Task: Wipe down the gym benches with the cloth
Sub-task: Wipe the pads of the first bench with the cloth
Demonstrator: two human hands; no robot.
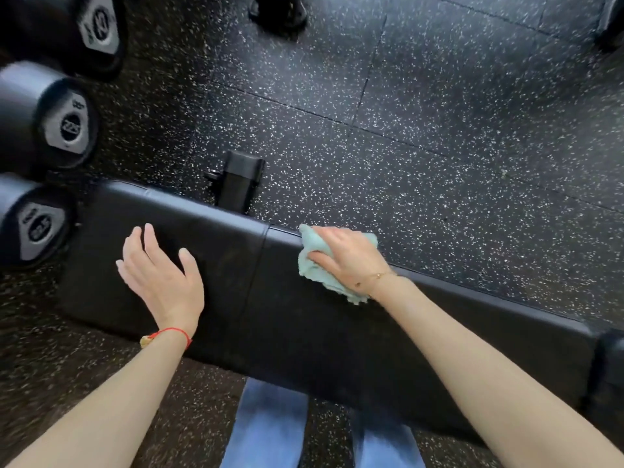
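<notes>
**Spotter:** Head view has you standing over one black padded bench [304, 319], and your right hand [351, 258] has its fingers curled into one pale green cloth [314, 265], bunching it against the far edge of the long pad, just past the seam. I'd say you bunch it so the pressure lands on a thick wad rather than a loose sheet

**Operator:** And my other hand?

**Spotter:** Your left hand [162, 278] is spread, fingers straight and holding nothing, over the shorter pad. I cannot tell whether the palm actually touches the vinyl or hovers just above it. My guess is you keep it there to steady yourself as you lean in, well apart from the cloth so it does not block your stroke

**Operator:** What else is around me?

**Spotter:** Count two pads on the bench, split by one seam. Three dumbbell ends [67, 126] sit at the left, the nearest one just beside the short pad's end. One black frame foot [241, 184] sticks out behind the bench onto the speckled rubber floor [439, 113]. You wear one red string bracelet [169, 334] on the left wrist and one thin chain [374, 276] on the right. Most of both pads likely remains to be wiped
</notes>
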